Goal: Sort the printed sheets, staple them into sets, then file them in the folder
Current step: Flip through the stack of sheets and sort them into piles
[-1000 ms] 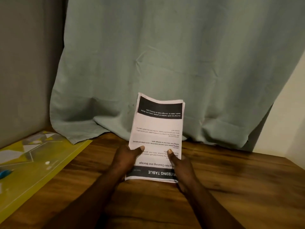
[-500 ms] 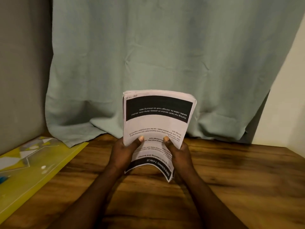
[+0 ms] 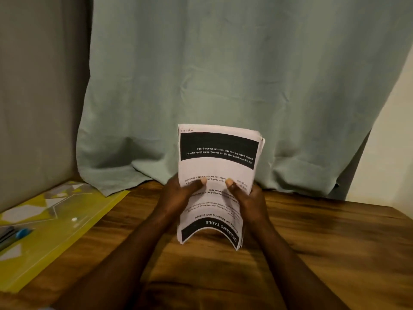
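the stack of printed sheets point(image 3: 220, 171) stands between the two hands, its long axis running up and away from the wrists. the left hand point(image 3: 178, 194) grips its left edge and the right hand point(image 3: 249, 199) its right, both thumbs pressed on the facing page, the bottom edge bowing above the wooden table point(image 3: 324, 242). the yellow folder point(image 3: 55, 233) lies flat well out beyond the left hand, so i'd judge that hand the nearer for filing, with sorting barely begun.

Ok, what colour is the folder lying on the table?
Translucent yellow folder, seen best in the head view.
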